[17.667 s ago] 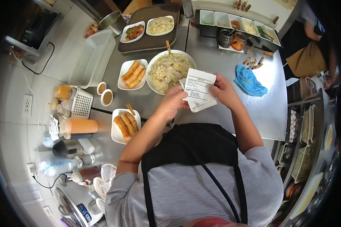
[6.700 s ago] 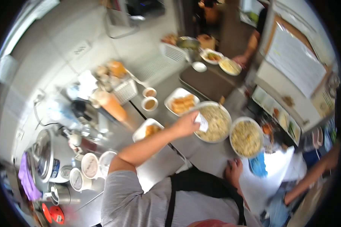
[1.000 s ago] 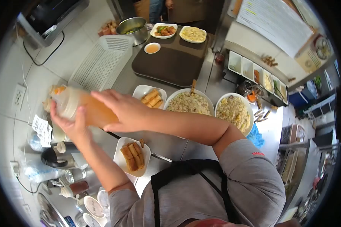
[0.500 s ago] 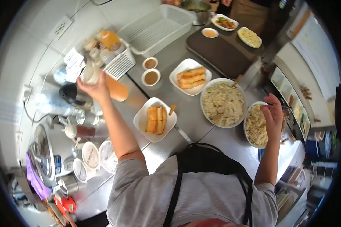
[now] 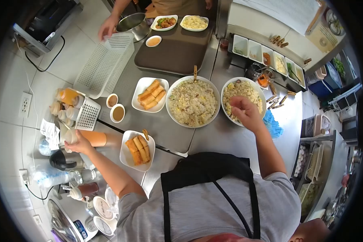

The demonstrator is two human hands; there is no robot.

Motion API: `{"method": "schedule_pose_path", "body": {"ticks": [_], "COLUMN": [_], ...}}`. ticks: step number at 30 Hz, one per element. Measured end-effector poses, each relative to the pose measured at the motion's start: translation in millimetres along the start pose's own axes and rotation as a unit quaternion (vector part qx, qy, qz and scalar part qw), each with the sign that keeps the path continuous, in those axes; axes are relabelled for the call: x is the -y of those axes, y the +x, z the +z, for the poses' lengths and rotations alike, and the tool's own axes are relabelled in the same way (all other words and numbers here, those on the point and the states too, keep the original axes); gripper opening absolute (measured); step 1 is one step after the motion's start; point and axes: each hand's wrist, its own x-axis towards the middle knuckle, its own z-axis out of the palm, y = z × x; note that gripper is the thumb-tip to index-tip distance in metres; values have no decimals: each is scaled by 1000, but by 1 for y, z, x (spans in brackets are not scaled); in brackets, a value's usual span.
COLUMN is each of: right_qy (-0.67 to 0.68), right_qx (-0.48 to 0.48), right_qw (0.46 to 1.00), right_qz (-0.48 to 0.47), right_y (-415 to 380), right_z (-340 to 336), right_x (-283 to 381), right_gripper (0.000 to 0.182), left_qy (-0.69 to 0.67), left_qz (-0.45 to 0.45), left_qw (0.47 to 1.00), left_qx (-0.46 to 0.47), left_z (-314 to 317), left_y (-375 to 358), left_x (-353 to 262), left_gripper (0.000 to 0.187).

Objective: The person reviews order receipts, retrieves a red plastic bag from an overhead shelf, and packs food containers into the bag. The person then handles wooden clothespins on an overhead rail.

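My left hand (image 5: 80,143) reaches to the left side, fingers closed around a pale translucent container (image 5: 70,137). Beside it is an orange cylindrical container (image 5: 94,138). My right hand (image 5: 247,114) hovers over the right bowl of fried rice (image 5: 232,90), its fingers loosely bent and apart, with nothing visible in them. A larger bowl of fried rice (image 5: 193,103), with a clothespin on its rim, stands to its left. Two white dishes of fried rolls, a near one (image 5: 137,149) and a far one (image 5: 150,94), sit between my hands.
Two sauce cups (image 5: 117,113) stand near a white basket of bottles (image 5: 88,115). A brown tray (image 5: 173,54) and a long white basket (image 5: 105,64) lie farther back. Another person's hand (image 5: 108,27) is above that basket. A blue cloth (image 5: 272,124) lies at right.
The view has turned, shifting the counter leftward. My right hand has moved inward over the right rice bowl. Another person's hand now shows by the long basket. My left hand stays at the translucent container.
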Motion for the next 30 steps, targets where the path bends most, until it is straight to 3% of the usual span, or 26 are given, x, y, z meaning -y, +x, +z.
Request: {"method": "schedule_pose_path", "body": {"ticks": [6,10,12,18,21,23,25,27,30], "right_qy": [24,-14,-28,-112,-81,-75,-72,-193,-238], "right_qx": [169,248,244,253,190,100,-29,-129,-275], "right_qw": [984,963,968,960,978,992,995,969,920], "right_qz": [54,101,49,47,14,3,57,86,144], "right_y": [-37,-53,-57,-60,-58,-47,-37,-26,-23], "right_z": [43,58,65,42,14,-17,-52,-93,-146], "right_x": [-25,-30,-54,-57,-53,-51,-60,-88,-134], "right_gripper": [27,28,27,25,18,14,12,13,16], "left_qy": [-14,22,-5,-186,-294,-338,-374,-402,-439], "left_qz": [-141,-94,-35,-26,-52,-12,12,20,48], "left_qw": [988,995,999,982,954,938,919,893,833], "left_qx": [66,-2,-16,-23,39,74,128,201,334], "left_z": [-26,-38,-52,-94,-120,-123,-129,-138,-137], "left_y": [-4,-6,-8,-21,-43,-53,-64,-80,-120], "left_x": [-29,-25,-38,-89,-134,-138,-145,-155,-158], "left_gripper": [82,84,82,71,62,53,44,36,20]}}
